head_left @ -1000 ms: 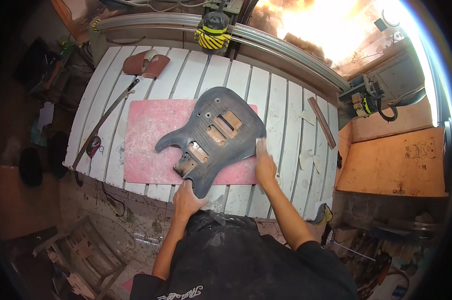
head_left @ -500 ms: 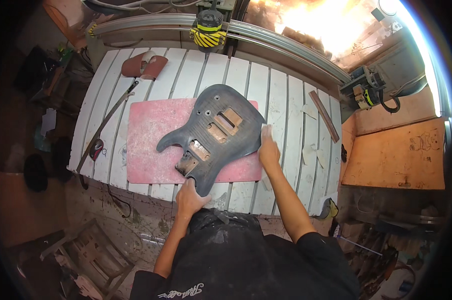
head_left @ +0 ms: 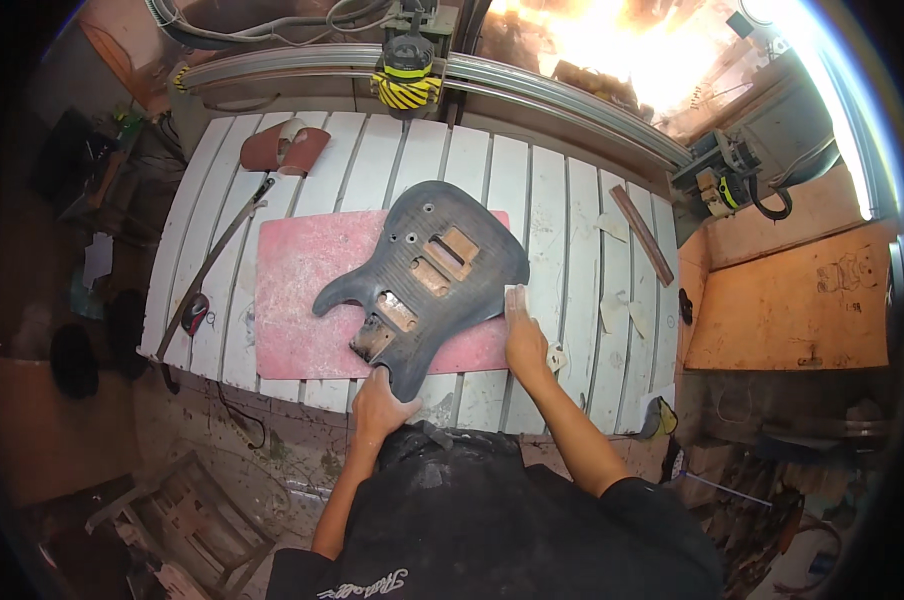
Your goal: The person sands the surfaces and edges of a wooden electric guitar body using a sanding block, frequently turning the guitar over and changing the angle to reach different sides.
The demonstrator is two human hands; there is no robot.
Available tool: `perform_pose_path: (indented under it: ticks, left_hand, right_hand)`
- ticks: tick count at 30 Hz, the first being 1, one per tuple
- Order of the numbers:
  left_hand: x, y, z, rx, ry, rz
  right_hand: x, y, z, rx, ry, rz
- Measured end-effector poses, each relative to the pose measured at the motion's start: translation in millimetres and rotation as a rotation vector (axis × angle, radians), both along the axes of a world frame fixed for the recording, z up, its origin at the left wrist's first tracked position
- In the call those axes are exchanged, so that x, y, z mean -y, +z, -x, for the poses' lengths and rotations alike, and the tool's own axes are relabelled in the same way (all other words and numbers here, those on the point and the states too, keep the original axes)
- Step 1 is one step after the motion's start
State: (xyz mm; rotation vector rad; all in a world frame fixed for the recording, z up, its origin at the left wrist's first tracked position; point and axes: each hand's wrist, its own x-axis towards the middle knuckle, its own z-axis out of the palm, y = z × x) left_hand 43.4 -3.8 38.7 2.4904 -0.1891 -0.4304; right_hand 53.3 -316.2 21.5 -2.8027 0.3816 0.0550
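Overall — dark, routed guitar body (head_left: 427,275)

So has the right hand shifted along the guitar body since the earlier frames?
Yes. The right hand has slid away from the person along the guitar body's right edge, judged against the pink mat's near edge.

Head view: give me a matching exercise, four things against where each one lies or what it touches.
1. guitar body
2. left hand
3. right hand
4. wooden strip

A. at the body's right edge, on a pale sanding piece
B. on the pink mat
C. alone on the slatted table, far right
D. at the body's near lower tip

Pairs: 1-B, 2-D, 3-A, 4-C
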Motion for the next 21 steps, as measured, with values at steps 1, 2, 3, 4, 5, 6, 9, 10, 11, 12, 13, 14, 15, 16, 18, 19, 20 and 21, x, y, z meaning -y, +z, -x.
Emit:
perform_pose_path:
  ticks: [1,2,3,4,5,6,9,10,11,12,13,14,15,16,18,19,20,21]
  left_hand:
    - [0.5,-0.2,1.3,-0.014,-0.009,0.003]
    - [2.6,0.9,1.9,-0.022,-0.018,0.005]
    - [4.8,1.4,0.3,-0.003,-0.012,0.007]
    - [6.4,1.6,2.2,0.011,-0.003,0.007]
    - [5.1,1.6,3.0,0.005,-0.003,0.004]
    - [3.8,1.6,4.2,-0.021,0.0,-0.008]
    - [2.3,0.5,1.9,-0.017,-0.001,-0.001]
    - [0.8,-0.9,2.5,-0.013,-0.003,0.01]
    - [0.7,-0.1,1.8,-0.011,-0.001,0.009]
    - [0.7,0.5,0.9,-0.011,0.0,0.017]
    - [1.4,0.7,1.9,-0.016,-0.005,0.027]
    - [2.3,-0.6,1.8,-0.022,-0.008,0.026]
    - [2.8,-2.4,1.1,-0.016,0.001,0.026]
    - [3.1,-2.6,-0.9,-0.001,0.009,0.028]
    - [3.5,-0.3,4.5,-0.025,-0.007,0.022]
    - [0.6,0.8,2.0,-0.034,0.003,0.011]
    - [0.1,1.0,0.6,-0.023,0.011,0.011]
    - [0.0,-0.1,1.6,-0.025,0.01,0.023]
  right_hand:
    - [4.0,0.5,-4.1,-0.001,-0.004,0.002]
    - [12.2,0.8,-13.0,0.004,-0.001,0.018]
    - [21.8,1.4,-25.3,0.01,0.002,0.034]
    - [29.3,-0.1,-33.7,0.011,0.008,0.048]
    - [24.4,19.2,-46.2,-0.042,-0.033,0.004]
    - [21.7,10.5,-38.9,-0.048,-0.033,0.001]
    - [12.6,-0.3,-22.6,0.014,-0.013,-0.005]
    - [8.5,-0.7,-15.9,0.03,0.0,-0.03]
    - [5.7,-1.2,-6.7,0.038,0.008,-0.054]
    - [5.0,-2.0,-3.3,0.047,0.016,-0.079]
    - [11.5,0.2,-12.9,0.045,0.013,-0.078]
    - [20.2,6.2,-32.5,0.018,-0.039,-0.079]
    - [24.3,7.4,-40.0,-0.013,-0.09,-0.081]
    - [25.0,2.8,-37.4,-0.014,-0.093,-0.082]
    - [24.5,-6.4,-29.9,0.045,-0.075,-0.064]
    - [6.7,0.6,-22.6,-0.05,-0.082,-0.062]
    - [1.5,0.8,-13.0,-0.04,-0.074,-0.062]
    - [-0.8,-1.2,-1.8,0.019,-0.03,-0.073]
